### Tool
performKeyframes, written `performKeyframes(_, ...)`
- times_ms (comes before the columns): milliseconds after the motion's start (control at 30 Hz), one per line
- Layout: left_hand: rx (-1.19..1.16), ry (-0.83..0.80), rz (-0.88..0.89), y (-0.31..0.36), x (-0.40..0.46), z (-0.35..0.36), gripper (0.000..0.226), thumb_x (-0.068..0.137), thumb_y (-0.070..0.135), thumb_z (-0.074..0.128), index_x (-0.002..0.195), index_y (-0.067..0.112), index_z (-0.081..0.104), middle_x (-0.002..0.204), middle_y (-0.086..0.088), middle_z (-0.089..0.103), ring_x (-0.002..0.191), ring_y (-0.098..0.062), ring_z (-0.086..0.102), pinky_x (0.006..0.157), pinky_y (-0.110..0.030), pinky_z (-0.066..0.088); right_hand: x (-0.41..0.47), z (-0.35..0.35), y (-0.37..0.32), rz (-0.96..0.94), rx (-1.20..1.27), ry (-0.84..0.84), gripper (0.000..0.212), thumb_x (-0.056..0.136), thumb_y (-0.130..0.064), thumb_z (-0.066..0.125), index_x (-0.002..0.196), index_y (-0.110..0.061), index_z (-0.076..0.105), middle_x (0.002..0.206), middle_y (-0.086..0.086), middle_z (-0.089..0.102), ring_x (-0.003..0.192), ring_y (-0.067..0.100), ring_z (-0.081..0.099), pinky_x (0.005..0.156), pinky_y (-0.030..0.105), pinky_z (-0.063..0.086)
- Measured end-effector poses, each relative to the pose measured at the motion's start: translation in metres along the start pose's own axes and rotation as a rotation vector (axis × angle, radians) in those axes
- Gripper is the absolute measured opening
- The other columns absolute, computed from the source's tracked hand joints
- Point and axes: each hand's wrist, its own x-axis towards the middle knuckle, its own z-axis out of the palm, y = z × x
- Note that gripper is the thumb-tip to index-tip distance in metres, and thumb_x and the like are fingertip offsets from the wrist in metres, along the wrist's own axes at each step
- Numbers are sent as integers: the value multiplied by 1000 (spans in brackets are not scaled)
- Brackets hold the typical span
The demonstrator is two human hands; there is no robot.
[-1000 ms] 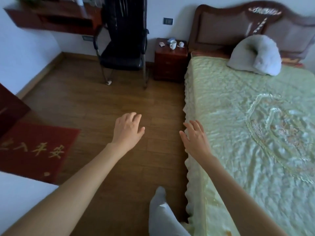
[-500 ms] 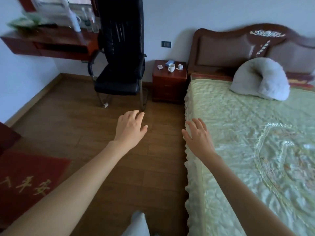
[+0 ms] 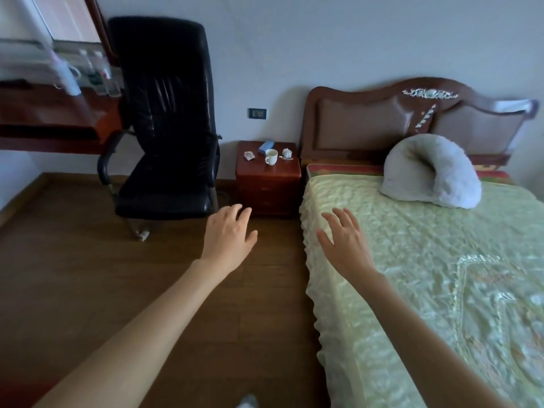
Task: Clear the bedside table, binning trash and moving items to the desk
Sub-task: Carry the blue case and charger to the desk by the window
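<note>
The dark red bedside table (image 3: 279,173) stands against the far wall between a chair and the bed. On its top sit a white mug (image 3: 271,156), a blue box (image 3: 265,146), a small crumpled wrapper (image 3: 249,155) and a white crumpled item (image 3: 287,153). The wooden desk (image 3: 56,113) juts out at the upper left, with several bottles on it. My left hand (image 3: 228,235) and my right hand (image 3: 344,242) reach forward, fingers apart and holding nothing, well short of the bedside table.
A black office chair (image 3: 164,119) stands between the desk and the bedside table. The bed (image 3: 426,260) with a green cover fills the right side, a grey pillow (image 3: 432,172) near its headboard. Wooden floor (image 3: 88,275) lies ahead.
The view has moved closer to the bedside table and tilted up; the red mat at the left has left the frame. Both hands stay stretched forward and empty.
</note>
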Motion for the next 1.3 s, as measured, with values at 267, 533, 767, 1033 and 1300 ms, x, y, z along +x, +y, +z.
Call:
performKeyframes(267,-37,-51,-11,-30,104,54,53,89,38,56,134,11,47,136,-11,52,126,-26,48,101,-42,41,107,39,28,47,1,-83,47,98,-38,42,140,-15,41,150,9,35,145,27,16,116,43,21)
performKeyframes(533,-30,-37,-67,-38,253,100,54,90,38,54,136,12,45,139,-11,49,128,-26,45,103,-43,41,266,69,71,-23,13,-97,47,98,-37,42,139,-14,43,149,9,36,144,26,20,115,40,21)
performKeyframes(767,-46,-48,-122,-35,369,129,54,89,37,56,135,11,46,136,-12,51,127,-27,47,101,-43,42,383,93,104,-55,15,-159,48,97,-38,43,139,-14,44,149,10,38,143,27,22,116,42,23)
performKeyframes(1033,-51,-108,-181,-74,457,172,53,88,37,58,133,11,48,134,-12,53,124,-28,49,98,-44,44,495,144,113,-74,-1,-210,48,97,-37,45,138,-12,46,146,10,42,142,27,26,116,42,25)
performKeyframes(1300,-59,-143,-179,-153,560,208,54,89,39,55,135,11,45,136,-11,51,126,-27,46,101,-42,42,602,205,96,-31,20,-196,45,95,-33,51,133,-9,50,141,13,48,138,31,32,113,45,30)
